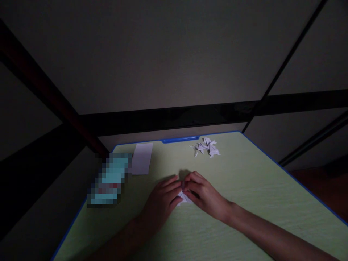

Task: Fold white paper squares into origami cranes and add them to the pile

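Observation:
My left hand (162, 197) and my right hand (202, 194) meet at the middle of a pale green table (244, 203). Both press with closed fingers on a small piece of white folded paper (183, 198), which is mostly hidden under them; only a corner shows between the hands. The fingertips of the two hands touch above the paper.
A pile of several small folded white paper figures (207, 146) lies near the far edge. A stack of white paper sheets (142, 158) lies at the far left, beside a blurred bluish object (110, 179). The table has a blue rim (179, 139). Dim walls surround it.

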Action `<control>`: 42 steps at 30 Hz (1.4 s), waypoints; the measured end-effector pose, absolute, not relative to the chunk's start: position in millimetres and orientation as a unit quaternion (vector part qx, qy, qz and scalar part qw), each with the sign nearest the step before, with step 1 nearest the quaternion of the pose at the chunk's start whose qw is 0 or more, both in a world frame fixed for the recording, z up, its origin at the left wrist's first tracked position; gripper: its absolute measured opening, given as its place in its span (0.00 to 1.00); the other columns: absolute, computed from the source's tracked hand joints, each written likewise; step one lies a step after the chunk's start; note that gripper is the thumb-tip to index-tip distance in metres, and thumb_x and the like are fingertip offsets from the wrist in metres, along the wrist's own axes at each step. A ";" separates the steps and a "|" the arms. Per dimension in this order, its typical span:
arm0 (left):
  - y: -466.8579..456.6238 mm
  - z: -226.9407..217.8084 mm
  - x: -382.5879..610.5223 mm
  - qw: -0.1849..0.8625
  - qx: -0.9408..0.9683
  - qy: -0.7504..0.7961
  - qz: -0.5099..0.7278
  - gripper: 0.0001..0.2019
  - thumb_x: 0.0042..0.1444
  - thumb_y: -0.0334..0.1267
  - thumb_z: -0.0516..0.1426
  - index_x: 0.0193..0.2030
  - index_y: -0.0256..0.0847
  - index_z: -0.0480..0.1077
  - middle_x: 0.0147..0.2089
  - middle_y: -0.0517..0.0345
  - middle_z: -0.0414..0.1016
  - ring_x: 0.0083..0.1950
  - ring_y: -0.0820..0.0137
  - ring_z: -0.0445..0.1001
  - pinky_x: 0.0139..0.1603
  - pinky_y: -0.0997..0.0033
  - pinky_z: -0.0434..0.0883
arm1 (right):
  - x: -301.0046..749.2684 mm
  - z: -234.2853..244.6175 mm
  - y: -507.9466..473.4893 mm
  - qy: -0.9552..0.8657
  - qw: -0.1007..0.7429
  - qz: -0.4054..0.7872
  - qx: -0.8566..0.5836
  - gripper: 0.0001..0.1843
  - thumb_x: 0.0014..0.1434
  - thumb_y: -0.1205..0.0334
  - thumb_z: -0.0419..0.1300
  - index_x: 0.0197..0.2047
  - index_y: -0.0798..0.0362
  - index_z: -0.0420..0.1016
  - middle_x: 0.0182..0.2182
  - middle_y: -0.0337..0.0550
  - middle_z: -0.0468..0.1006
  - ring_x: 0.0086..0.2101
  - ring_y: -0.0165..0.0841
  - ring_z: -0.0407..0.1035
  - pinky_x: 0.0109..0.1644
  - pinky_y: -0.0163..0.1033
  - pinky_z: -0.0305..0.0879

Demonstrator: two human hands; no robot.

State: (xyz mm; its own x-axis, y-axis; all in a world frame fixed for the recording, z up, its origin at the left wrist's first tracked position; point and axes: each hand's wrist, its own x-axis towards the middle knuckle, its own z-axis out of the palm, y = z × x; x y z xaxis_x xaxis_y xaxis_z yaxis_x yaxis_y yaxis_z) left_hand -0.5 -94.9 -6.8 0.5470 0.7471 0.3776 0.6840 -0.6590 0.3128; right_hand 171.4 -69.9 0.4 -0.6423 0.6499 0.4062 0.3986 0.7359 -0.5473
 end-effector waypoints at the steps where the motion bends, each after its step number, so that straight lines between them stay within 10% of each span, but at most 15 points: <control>1: -94.4 -7.8 -0.2 0.054 0.879 0.405 0.244 0.12 0.48 0.31 0.56 0.42 0.35 0.69 0.45 0.51 0.73 0.50 0.63 0.67 0.48 0.59 0.68 | 171.6 0.2 -69.8 -0.889 0.295 0.194 -0.291 0.06 0.55 0.67 0.54 0.30 0.56 0.70 0.31 0.46 0.69 0.36 0.33 0.62 0.41 0.38 0.60; 42: -93.5 0.7 -6.1 0.031 0.909 0.323 0.262 0.15 0.59 0.35 0.44 0.34 0.36 0.71 0.39 0.51 0.74 0.44 0.69 0.70 0.46 0.69 0.69 | 180.8 15.2 -66.2 -0.945 0.186 0.189 -0.191 0.07 0.56 0.69 0.50 0.32 0.56 0.69 0.34 0.44 0.69 0.38 0.31 0.63 0.43 0.36 0.61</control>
